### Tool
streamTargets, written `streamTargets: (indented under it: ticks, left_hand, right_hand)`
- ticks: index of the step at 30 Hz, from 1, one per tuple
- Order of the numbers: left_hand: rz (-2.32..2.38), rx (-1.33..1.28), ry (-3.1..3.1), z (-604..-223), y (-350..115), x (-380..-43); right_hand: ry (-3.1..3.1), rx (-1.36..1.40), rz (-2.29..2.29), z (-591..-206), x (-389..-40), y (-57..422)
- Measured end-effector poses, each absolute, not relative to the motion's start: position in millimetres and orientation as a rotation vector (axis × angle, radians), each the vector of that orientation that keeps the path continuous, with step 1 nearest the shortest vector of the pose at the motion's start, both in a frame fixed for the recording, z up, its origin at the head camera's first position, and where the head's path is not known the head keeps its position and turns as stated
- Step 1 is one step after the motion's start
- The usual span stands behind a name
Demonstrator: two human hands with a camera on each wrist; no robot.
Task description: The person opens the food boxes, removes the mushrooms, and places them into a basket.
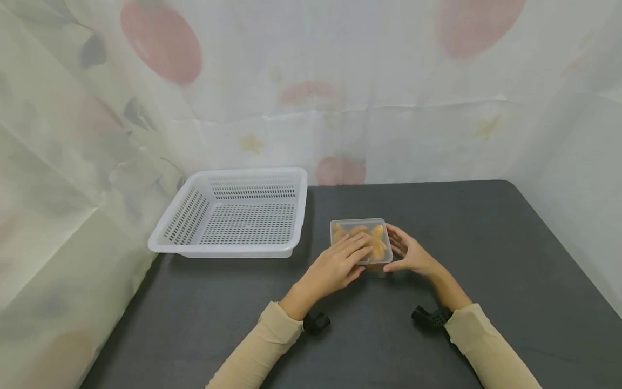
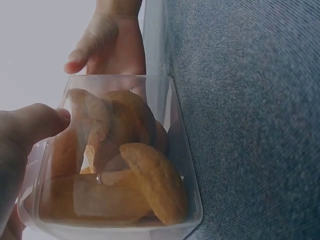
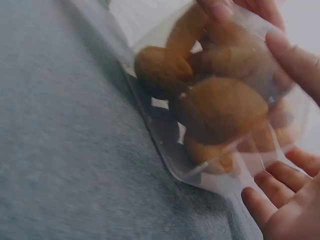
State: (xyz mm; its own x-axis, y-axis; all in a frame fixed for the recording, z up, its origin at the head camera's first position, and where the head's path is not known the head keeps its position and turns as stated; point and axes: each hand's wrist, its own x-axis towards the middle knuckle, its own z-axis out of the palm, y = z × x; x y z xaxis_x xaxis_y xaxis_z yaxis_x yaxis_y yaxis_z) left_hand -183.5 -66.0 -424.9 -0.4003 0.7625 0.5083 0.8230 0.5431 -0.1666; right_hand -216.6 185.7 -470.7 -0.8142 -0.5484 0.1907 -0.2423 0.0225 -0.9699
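Both left hand [image 1: 338, 261] and right hand [image 1: 411, 255] curl fingers round a clear plastic box [image 1: 381, 244] between desk [image 1: 369, 346] edges, probably light, slick, best held by opposite walls

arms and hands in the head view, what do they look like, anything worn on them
The left sleeve and right sleeve are plain, long and beige. A black left wrist device and a black right wrist device show at their ends. The left hand and right hand wear no gloves.
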Motion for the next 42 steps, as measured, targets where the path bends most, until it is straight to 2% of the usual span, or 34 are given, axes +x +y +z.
streamTargets:
  ticks: [6,23,42]
  left_hand:
    - [-0.145,-1.284,-2.248,-427.6,-65.7,-184.4]
    - [-0.030,-1.297,-2.159,-423.0,-71.2,-185.8]
    - [-0.051,-1.309,-2.102,-427.9,-74.4,-188.2]
  right_hand:
    - [1.915,-0.832,-1.906,-472.9,-224.0,190.0]
    - [2.052,-0.832,-1.811,-476.8,-222.1,183.3]
    - [2.229,-0.869,-1.692,-472.6,-198.6,164.7]
